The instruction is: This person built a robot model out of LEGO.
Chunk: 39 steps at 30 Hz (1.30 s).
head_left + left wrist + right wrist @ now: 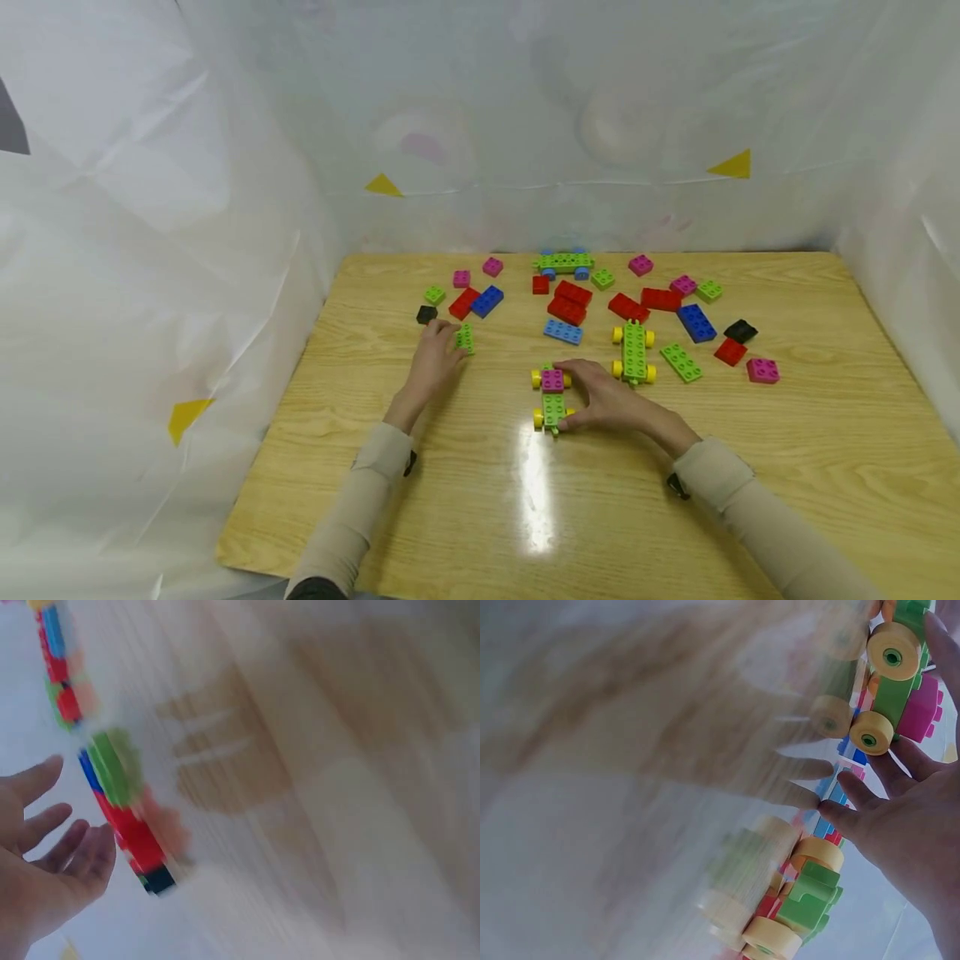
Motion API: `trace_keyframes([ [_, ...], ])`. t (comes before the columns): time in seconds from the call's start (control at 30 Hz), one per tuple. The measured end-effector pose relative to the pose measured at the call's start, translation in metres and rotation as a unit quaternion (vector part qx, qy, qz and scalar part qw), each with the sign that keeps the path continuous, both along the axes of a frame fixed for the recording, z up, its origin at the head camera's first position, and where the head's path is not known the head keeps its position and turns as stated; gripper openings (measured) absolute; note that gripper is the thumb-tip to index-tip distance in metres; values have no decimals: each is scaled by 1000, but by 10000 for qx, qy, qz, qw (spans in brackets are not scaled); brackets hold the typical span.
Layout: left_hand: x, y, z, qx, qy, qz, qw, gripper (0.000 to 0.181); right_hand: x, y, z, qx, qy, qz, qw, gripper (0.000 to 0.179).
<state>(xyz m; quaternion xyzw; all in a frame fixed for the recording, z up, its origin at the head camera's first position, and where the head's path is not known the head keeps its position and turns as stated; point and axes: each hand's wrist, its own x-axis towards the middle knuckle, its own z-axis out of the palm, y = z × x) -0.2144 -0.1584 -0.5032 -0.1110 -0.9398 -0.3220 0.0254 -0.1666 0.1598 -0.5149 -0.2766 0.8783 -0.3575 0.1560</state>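
On the table my left hand [435,358] reaches beside a green toy brick [465,338], its fingers spread and loosely bent. In the left wrist view a gap shows between the fingers and that green brick [111,769], so the hand holds nothing. My right hand [607,400] spans a green toy car base [554,410] with yellow wheels, thumb at the near end and a finger at the far end. A pink brick [552,381] is fixed on the base's far half. In the right wrist view the base [892,697] stands on its wheels, between thumb and forefinger.
A second green car base with yellow wheels [633,352] stands right of my right hand. Farther back is a green base with blue wheels [566,262]. Several loose bricks lie around, among them a black brick [427,314], a light blue brick [563,332] and a green brick [681,362].
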Motion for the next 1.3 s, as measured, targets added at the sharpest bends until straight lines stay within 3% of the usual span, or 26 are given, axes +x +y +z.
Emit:
trace_keyframes([
  [0.1, -8, -12, -3, -134, -204, 34, 9997, 48, 0, 0, 0, 9, -17, -12, 10000, 98],
  [0.23, -14, -17, -2, -345, -234, -173, 9990, 52, 1, 0, 0, 11, -63, -40, 10000, 98],
  [0.47, -21, -7, 3, -759, -259, -563, 9952, 63, 1, -1, -1, -2, -30, -57, 10000, 98],
  [0.7, -22, 0, 0, -927, -771, -603, 9909, 65, 1, 1, -1, -8, -12, -26, 10000, 98],
  [0.83, -22, 2, -1, -985, -846, -619, 9896, 63, 2, 0, 1, -47, -28, -32, 10000, 97],
  [1.03, -22, 4, -2, -946, -750, -615, 9908, 56, 2, 1, 2, -31, 10, -40, 10000, 98],
  [1.3, -18, 7, -4, -387, -690, -587, 9951, 58, 2, 1, -1, -80, 38, -18, 10000, 97],
])
